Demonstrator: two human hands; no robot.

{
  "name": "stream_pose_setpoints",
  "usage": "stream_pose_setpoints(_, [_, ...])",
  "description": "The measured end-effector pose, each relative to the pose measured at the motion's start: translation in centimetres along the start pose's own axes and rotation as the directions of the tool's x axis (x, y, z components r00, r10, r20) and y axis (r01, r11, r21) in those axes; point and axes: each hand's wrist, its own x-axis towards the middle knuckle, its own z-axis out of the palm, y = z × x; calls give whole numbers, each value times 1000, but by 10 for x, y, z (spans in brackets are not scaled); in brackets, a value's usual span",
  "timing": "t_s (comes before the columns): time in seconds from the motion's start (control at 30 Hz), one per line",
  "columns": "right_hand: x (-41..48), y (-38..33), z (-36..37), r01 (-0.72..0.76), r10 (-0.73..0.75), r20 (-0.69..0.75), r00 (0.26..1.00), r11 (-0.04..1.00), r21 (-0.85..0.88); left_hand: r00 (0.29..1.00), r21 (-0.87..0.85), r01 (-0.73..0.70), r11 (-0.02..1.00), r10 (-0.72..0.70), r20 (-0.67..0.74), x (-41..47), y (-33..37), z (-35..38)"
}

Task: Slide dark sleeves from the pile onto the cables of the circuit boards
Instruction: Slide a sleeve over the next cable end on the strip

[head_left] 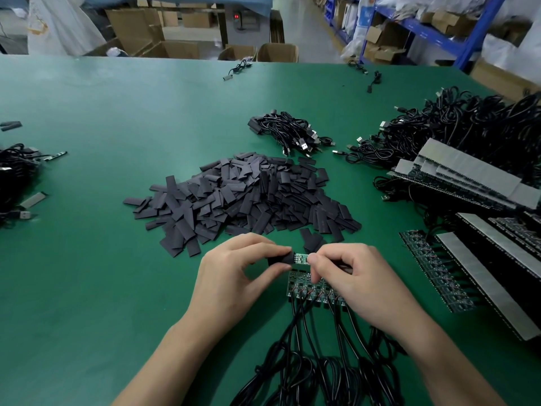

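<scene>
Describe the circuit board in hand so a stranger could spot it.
Find the pile of dark sleeves mid-table. Just nearer, the left hand and right hand hold one small green board. Unlike the row of boards beneath, it is lifted, a sleeve at one end.

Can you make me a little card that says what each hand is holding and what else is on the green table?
left hand: pinches a short dark flat sleeve, its end meeting the board
right hand: pinches a small green circuit board
pile: heap of dark flat sleeves, beyond the hands
under the hands: row of green circuit boards with black cables running toward the person
surface: green table mat
</scene>
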Motion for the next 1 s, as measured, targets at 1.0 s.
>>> stream_pose_setpoints(1.0, [0, 0, -1, 20, -28, 104, 994, 996, 84, 991, 38, -132, 990, 131, 42, 1, 4, -3])
